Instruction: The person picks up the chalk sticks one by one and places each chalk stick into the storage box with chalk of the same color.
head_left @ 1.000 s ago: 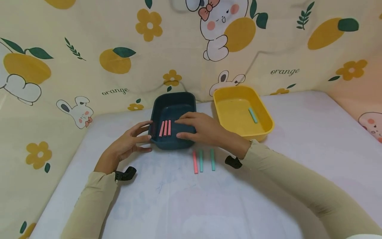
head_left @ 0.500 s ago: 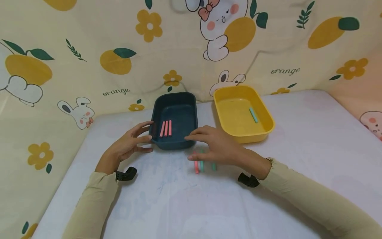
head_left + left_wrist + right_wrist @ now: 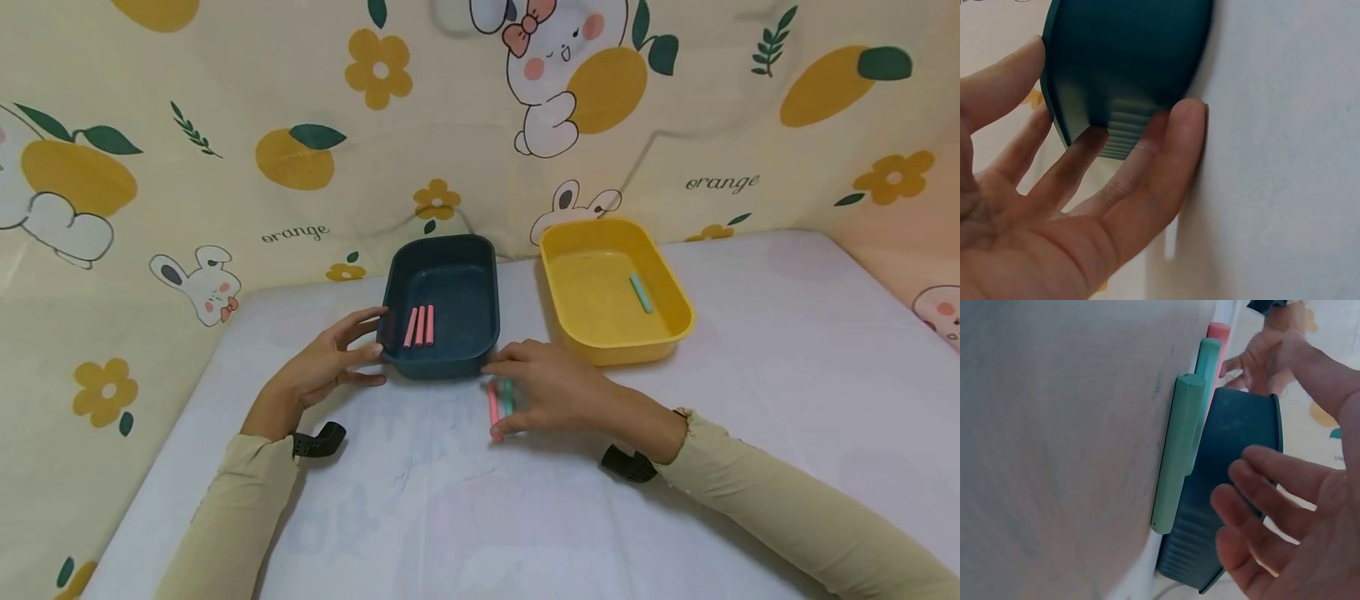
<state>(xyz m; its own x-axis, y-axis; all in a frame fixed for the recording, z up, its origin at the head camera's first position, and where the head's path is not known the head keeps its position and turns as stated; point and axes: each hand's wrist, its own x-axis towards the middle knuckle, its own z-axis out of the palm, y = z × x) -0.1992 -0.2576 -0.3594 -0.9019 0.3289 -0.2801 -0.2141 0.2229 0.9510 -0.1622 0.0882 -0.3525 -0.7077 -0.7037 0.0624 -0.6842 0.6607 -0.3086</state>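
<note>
A dark blue tray (image 3: 442,360) holds three pink sticks (image 3: 420,325) side by side. My left hand (image 3: 330,365) rests straight-fingered against the tray's near left corner; in the left wrist view the fingers (image 3: 1147,156) touch its ribbed wall (image 3: 1129,56). My right hand (image 3: 551,387) hovers with spread fingers over loose sticks on the table just in front of the tray. A pink stick (image 3: 492,410) and a green stick (image 3: 507,398) show beside it. The right wrist view shows two green sticks (image 3: 1175,450) and a pink one (image 3: 1217,330) below the open fingers (image 3: 1272,487).
A yellow tray (image 3: 626,343) stands to the right of the blue one with one green stick (image 3: 641,293) inside. The pale tabletop (image 3: 465,517) is backed by a printed fabric wall (image 3: 300,167) that wraps both sides.
My right hand left the blue tray and came down toward me, over the loose sticks on the table. The left hand stayed on the tray's corner.
</note>
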